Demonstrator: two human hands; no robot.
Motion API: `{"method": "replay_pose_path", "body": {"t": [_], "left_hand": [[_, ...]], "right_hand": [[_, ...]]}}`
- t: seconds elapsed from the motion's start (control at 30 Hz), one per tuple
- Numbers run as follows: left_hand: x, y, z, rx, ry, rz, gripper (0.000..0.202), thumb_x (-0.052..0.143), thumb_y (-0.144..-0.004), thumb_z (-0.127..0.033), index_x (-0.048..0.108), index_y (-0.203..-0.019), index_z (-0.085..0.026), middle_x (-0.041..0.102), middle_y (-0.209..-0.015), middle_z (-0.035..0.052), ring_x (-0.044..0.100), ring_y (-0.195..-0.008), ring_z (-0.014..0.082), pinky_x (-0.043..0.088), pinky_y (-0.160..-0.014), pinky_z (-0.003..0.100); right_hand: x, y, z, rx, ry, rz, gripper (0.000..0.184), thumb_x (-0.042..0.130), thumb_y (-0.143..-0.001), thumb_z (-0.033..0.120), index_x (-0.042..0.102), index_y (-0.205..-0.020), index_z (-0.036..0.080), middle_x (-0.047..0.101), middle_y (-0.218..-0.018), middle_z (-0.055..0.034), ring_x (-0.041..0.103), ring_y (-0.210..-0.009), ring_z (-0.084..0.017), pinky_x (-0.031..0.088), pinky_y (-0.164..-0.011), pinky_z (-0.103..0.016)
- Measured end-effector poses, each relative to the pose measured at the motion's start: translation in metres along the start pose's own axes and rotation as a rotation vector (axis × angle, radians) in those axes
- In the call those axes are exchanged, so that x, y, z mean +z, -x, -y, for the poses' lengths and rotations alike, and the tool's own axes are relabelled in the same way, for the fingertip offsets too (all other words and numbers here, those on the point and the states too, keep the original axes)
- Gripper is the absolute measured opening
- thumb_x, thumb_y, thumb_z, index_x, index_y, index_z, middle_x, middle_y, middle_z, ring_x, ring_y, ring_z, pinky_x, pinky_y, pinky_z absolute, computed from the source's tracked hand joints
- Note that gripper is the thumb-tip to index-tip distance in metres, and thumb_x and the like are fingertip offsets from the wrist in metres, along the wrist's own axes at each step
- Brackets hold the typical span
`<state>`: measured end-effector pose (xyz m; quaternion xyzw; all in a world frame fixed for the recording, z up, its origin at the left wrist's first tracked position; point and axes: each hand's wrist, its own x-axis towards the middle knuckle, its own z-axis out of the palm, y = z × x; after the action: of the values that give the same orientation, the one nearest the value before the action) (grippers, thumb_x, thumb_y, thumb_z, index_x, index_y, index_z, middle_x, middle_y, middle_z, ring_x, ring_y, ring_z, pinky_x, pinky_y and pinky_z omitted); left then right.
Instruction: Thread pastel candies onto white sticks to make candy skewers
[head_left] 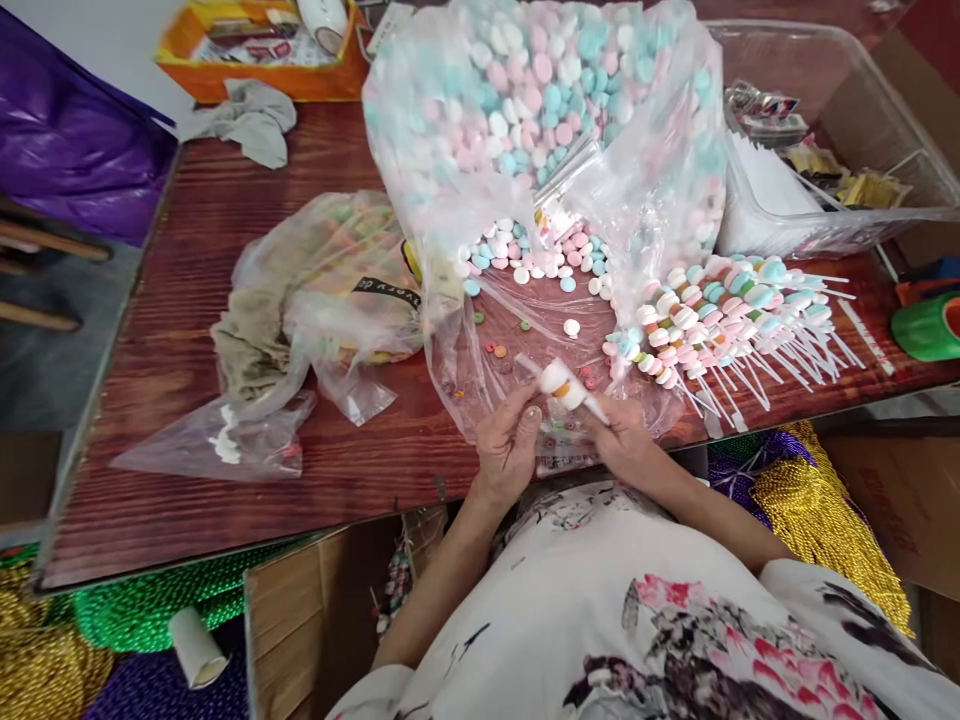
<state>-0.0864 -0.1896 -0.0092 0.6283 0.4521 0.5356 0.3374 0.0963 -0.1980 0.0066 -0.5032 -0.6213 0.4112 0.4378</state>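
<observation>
My right hand grips a white stick threaded with white and orange candy pieces, held at the near table edge. My left hand is pinched beside the stick's end, thumb and fingers together on a small piece I cannot make out. Both hands rest over a clear plastic sheet scattered with small coloured ring candies. To the right lies a pile of finished candy sticks. A large clear bag of pink, blue and white candies stands behind the hands, spilling some pieces onto the sheet.
A wooden table carries a crumpled plastic bag at left, a small zip bag, a grey cloth, an orange box and a clear tub of wrappers. A green tape roll sits at right. Bead strands hang below.
</observation>
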Motion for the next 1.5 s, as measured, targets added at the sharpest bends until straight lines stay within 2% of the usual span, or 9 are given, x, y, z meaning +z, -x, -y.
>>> {"method": "replay_pose_path", "body": {"t": [0.1, 0.17, 0.3, 0.43, 0.73, 1.1, 1.3, 1.4, 1.5], "left_hand": [[-0.006, -0.012, 0.004, 0.007, -0.084, 0.042, 0.026, 0.058, -0.093, -0.028, 0.069, -0.116, -0.021, 0.074, -0.106, 0.0076, 0.070, -0.093, 0.0178, 0.057, -0.087, 0.035], [0.000, -0.025, 0.004, 0.092, -0.221, 0.191, 0.020, 0.058, -0.091, -0.024, 0.072, -0.106, -0.020, 0.074, -0.095, 0.0065, 0.069, -0.087, 0.0174, 0.056, -0.083, 0.033], [0.035, -0.051, 0.005, 0.223, -0.502, 0.582, 0.020, 0.054, -0.088, -0.016, 0.073, -0.096, -0.016, 0.067, -0.084, 0.0085, 0.062, -0.079, 0.0194, 0.051, -0.074, 0.032], [0.056, -0.069, 0.011, 0.232, -0.645, 0.716, 0.017, 0.054, -0.082, -0.010, 0.071, -0.084, -0.015, 0.062, -0.084, 0.0096, 0.059, -0.082, 0.0218, 0.049, -0.073, 0.033], [0.011, -0.035, 0.002, 0.165, -0.451, 0.772, 0.018, 0.052, -0.088, -0.013, 0.070, -0.090, -0.015, 0.063, -0.084, 0.0071, 0.058, -0.079, 0.0176, 0.047, -0.073, 0.030], [0.005, -0.005, -0.003, 0.291, -0.477, 0.654, 0.028, 0.049, -0.085, -0.005, 0.071, -0.097, -0.016, 0.065, -0.093, 0.0102, 0.056, -0.087, 0.0207, 0.050, -0.081, 0.037], [0.011, 0.007, -0.013, 0.355, -0.605, 0.699, 0.028, 0.047, -0.081, 0.000, 0.070, -0.090, -0.013, 0.066, -0.085, 0.0113, 0.055, -0.084, 0.0224, 0.051, -0.078, 0.038], [0.011, 0.013, -0.019, 0.314, -0.548, 0.633, 0.026, 0.050, -0.084, -0.004, 0.071, -0.093, -0.015, 0.067, -0.085, 0.0103, 0.056, -0.084, 0.0214, 0.051, -0.080, 0.039], [0.005, 0.006, -0.021, 0.123, -0.272, 0.410, 0.017, 0.059, -0.085, -0.012, 0.071, -0.096, -0.018, 0.069, -0.089, 0.0079, 0.061, -0.083, 0.0186, 0.053, -0.081, 0.037]], "right_hand": [[-0.032, -0.004, -0.013, 0.129, -0.102, -0.281, 0.028, 0.056, -0.091, 0.040, 0.053, -0.070, 0.022, 0.037, -0.052, 0.0046, 0.030, -0.046, -0.011, 0.030, -0.044, -0.026], [-0.047, -0.004, -0.020, 0.165, -0.149, -0.359, 0.028, 0.057, -0.092, 0.041, 0.053, -0.072, 0.021, 0.033, -0.050, 0.0064, 0.028, -0.044, -0.010, 0.027, -0.044, -0.026], [-0.045, 0.006, -0.024, 0.123, -0.167, -0.282, 0.031, 0.056, -0.092, 0.039, 0.051, -0.068, 0.021, 0.039, -0.051, 0.0055, 0.033, -0.046, -0.010, 0.030, -0.047, -0.027], [-0.035, 0.018, -0.029, 0.093, -0.089, -0.162, 0.034, 0.052, -0.095, 0.039, 0.051, -0.066, 0.021, 0.038, -0.055, 0.0042, 0.035, -0.051, -0.011, 0.033, -0.051, -0.027], [-0.044, 0.028, -0.038, 0.022, 0.081, -0.031, 0.029, 0.047, -0.097, 0.030, 0.054, -0.071, 0.020, 0.048, -0.062, 0.0025, 0.042, -0.056, -0.012, 0.036, -0.055, -0.027], [-0.041, 0.030, -0.037, -0.014, 0.225, 0.016, 0.022, 0.046, -0.090, 0.017, 0.067, -0.097, 0.021, 0.062, -0.072, -0.0029, 0.057, -0.066, -0.018, 0.048, -0.065, -0.031], [-0.040, 0.032, -0.041, -0.107, 0.246, 0.038, 0.032, 0.043, -0.083, 0.009, 0.067, -0.102, 0.020, 0.069, -0.082, -0.0039, 0.064, -0.072, -0.019, 0.051, -0.069, -0.031], [-0.040, 0.032, -0.042, -0.135, 0.258, 0.038, 0.032, 0.043, -0.086, 0.010, 0.066, -0.105, 0.019, 0.071, -0.086, -0.0048, 0.066, -0.074, -0.019, 0.052, -0.069, -0.032], [-0.040, 0.033, -0.039, -0.144, 0.249, 0.011, 0.024, 0.045, -0.091, 0.015, 0.067, -0.100, 0.019, 0.069, -0.079, -0.0047, 0.065, -0.069, -0.020, 0.052, -0.066, -0.032]]}}
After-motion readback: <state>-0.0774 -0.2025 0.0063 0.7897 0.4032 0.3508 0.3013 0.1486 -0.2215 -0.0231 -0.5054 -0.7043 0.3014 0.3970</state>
